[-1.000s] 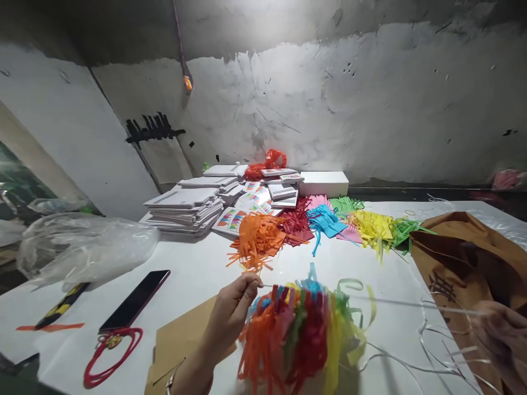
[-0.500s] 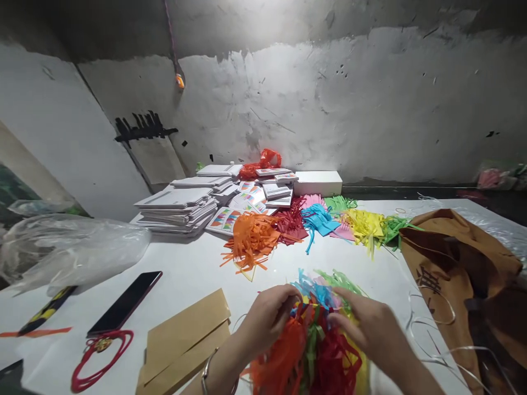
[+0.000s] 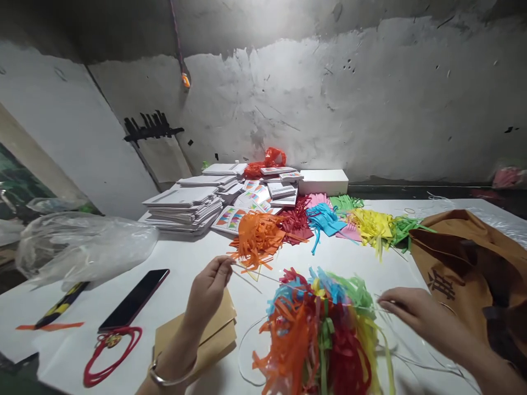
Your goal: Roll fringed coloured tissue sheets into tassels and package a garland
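A bundle of fringed paper tassels in orange, red, green, yellow and blue lies on the white table in front of me. To its left, my left hand pinches one end of a thin white string, which runs taut toward the top of the bundle. My right hand, on the other side, has its thumb and fingers closed on the string's other stretch. Where the string passes through the tassels is hidden by the paper strips.
Loose tassel piles, orange, blue and yellow, lie farther back beside stacked white cards. At left are a phone, red cord and plastic bag; brown cardboard sits nearer. A brown apron covers the right edge.
Both hands have moved apart from the tassel bundle, left hand leftward and right hand rightward, drawing the string out between them. The view has shifted slightly.
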Tool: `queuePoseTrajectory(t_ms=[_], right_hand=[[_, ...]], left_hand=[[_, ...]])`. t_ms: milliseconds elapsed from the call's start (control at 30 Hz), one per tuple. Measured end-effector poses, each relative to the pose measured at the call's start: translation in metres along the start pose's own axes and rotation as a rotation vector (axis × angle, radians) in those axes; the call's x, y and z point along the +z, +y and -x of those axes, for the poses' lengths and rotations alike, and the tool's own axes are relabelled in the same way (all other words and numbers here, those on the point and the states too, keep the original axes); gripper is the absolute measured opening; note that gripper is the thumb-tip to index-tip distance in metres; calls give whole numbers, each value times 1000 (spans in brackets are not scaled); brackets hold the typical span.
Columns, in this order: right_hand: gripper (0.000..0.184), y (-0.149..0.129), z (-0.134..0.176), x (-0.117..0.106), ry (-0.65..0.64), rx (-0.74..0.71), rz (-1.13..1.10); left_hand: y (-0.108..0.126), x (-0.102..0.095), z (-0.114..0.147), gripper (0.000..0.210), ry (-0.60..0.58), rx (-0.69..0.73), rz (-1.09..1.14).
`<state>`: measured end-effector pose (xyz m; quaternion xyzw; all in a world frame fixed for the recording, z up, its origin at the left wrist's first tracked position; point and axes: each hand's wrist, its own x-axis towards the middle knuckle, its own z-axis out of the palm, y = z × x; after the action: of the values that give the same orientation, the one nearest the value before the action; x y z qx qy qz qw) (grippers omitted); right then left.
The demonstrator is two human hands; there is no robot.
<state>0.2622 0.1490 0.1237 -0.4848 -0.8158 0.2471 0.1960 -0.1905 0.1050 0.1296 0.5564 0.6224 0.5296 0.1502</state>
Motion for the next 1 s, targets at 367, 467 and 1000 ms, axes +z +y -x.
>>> queuePoseTrajectory(t_ms=[367, 467, 1000], right_hand=[[47, 39, 49, -12, -115, 99, -47], [47, 30, 50, -3, -86, 93, -28], [52, 17, 62, 7, -61, 256, -962]], left_hand=[[18, 36, 8, 28, -434, 140, -294], [40, 77, 35, 37, -670, 294, -291], [69, 108, 16, 29, -800, 119, -21]])
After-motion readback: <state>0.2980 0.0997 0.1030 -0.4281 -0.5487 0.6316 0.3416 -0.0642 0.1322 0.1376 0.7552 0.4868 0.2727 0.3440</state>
